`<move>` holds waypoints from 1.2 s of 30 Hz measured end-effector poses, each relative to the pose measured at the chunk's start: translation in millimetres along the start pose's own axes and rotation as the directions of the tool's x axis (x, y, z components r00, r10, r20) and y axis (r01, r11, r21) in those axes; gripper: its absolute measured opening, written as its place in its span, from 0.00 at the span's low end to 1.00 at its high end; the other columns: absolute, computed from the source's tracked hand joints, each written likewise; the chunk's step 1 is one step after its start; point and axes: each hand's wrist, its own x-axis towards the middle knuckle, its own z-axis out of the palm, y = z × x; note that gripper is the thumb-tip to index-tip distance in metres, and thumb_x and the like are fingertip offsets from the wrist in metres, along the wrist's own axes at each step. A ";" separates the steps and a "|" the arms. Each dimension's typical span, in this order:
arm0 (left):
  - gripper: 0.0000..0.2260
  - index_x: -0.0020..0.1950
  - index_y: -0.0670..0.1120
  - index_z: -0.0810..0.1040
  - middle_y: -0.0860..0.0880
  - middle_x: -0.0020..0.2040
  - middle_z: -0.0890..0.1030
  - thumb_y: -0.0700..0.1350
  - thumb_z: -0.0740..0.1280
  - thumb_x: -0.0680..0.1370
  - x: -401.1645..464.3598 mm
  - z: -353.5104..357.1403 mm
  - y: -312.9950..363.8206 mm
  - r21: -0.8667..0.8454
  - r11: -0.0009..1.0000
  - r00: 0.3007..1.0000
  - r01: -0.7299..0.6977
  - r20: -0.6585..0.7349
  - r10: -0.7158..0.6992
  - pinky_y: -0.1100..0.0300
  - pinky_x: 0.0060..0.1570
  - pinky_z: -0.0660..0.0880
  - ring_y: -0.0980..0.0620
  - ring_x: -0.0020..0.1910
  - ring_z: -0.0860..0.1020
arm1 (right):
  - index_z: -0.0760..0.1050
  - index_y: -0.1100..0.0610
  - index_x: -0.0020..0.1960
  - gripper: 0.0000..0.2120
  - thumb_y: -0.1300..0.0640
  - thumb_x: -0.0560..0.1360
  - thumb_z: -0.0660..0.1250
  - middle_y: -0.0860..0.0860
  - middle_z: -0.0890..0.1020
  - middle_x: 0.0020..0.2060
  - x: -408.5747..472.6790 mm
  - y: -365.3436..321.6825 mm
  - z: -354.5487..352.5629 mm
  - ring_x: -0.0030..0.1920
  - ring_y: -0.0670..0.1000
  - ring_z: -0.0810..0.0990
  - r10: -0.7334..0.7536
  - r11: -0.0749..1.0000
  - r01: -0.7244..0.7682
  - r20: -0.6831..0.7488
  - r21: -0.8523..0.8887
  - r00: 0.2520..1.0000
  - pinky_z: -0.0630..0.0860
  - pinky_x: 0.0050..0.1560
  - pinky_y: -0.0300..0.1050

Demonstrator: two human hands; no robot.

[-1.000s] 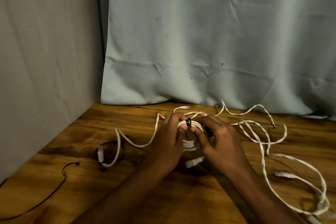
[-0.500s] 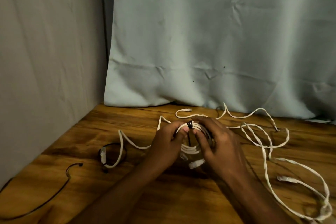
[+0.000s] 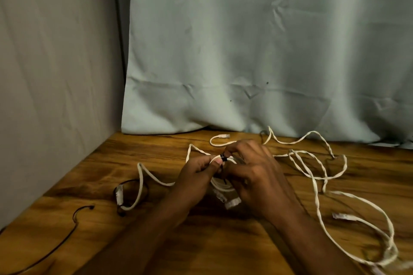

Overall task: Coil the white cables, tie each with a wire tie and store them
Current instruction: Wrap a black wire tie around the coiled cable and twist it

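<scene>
Your left hand [image 3: 196, 176] pinches the coiled white flat cable [image 3: 220, 184] between both hands, steadying it while your right hand [image 3: 257, 176] pinches the thin black wire tie [image 3: 222, 158] atop it, probably for twisting.

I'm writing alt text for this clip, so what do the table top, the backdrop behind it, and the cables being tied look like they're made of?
Table top: wood or a wood-look laminate, with brown grain and a slight sheen.
Backdrop: pale cloth, matte, creased and hanging in folds.
White cables: flat, flexible, probably plastic-jacketed, with clear plugs.
Wire tie: a thin black band, material unclear.
</scene>
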 end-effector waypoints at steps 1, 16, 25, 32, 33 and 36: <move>0.12 0.47 0.49 0.86 0.46 0.45 0.87 0.47 0.63 0.83 -0.3 0.5 1.6 -0.012 1.000 1.000 0.003 -0.001 -0.003 0.47 0.53 0.78 0.46 0.48 0.84 | 0.86 0.47 0.50 0.10 0.57 0.70 0.79 0.50 0.81 0.56 -0.1 0.5 0.2 0.59 0.55 0.78 -0.002 1.000 0.002 0.000 -0.010 1.000 0.73 0.49 0.51; 0.07 0.56 0.45 0.82 0.45 0.49 0.86 0.41 0.67 0.80 -3.0 10.4 -5.6 -0.080 0.981 0.984 -0.179 -0.031 0.177 0.59 0.46 0.80 0.50 0.49 0.85 | 0.87 0.55 0.42 0.09 0.68 0.70 0.78 0.43 0.84 0.38 -2.3 -5.4 16.9 0.43 0.46 0.84 0.608 0.648 -0.341 -0.193 0.681 0.770 0.80 0.45 0.41; 0.07 0.57 0.48 0.83 0.53 0.45 0.86 0.43 0.69 0.80 -9.3 4.4 2.2 0.284 0.833 0.858 -0.475 -0.060 0.510 0.57 0.43 0.81 0.56 0.43 0.85 | 0.88 0.56 0.41 0.04 0.64 0.71 0.77 0.54 0.87 0.41 4.0 -12.8 5.9 0.46 0.56 0.87 0.776 0.257 -0.416 0.070 0.872 0.627 0.84 0.47 0.50; 0.07 0.54 0.46 0.84 0.54 0.45 0.86 0.42 0.74 0.76 -3.6 5.3 -4.5 0.232 0.874 0.874 -0.427 -0.140 0.465 0.57 0.42 0.82 0.57 0.43 0.85 | 0.86 0.55 0.47 0.09 0.66 0.71 0.77 0.50 0.89 0.41 8.4 -22.1 4.3 0.44 0.48 0.88 0.827 0.150 -0.391 0.102 0.908 0.553 0.81 0.42 0.36; 0.07 0.54 0.45 0.84 0.54 0.45 0.87 0.41 0.74 0.76 -2.9 5.3 -5.6 0.225 0.881 0.876 -0.417 -0.159 0.455 0.57 0.43 0.83 0.57 0.43 0.85 | 0.85 0.56 0.50 0.11 0.67 0.71 0.77 0.51 0.89 0.40 8.6 -22.3 3.8 0.43 0.48 0.88 0.835 0.106 -0.377 0.124 0.920 0.536 0.81 0.41 0.36; 0.08 0.54 0.45 0.84 0.53 0.45 0.87 0.40 0.74 0.75 -1.5 5.4 -7.0 0.191 0.896 0.878 -0.402 -0.196 0.436 0.55 0.43 0.83 0.57 0.43 0.86 | 0.82 0.57 0.53 0.15 0.69 0.70 0.77 0.55 0.88 0.38 9.6 -23.0 1.4 0.39 0.49 0.88 0.853 0.028 -0.342 0.156 0.939 0.499 0.80 0.37 0.36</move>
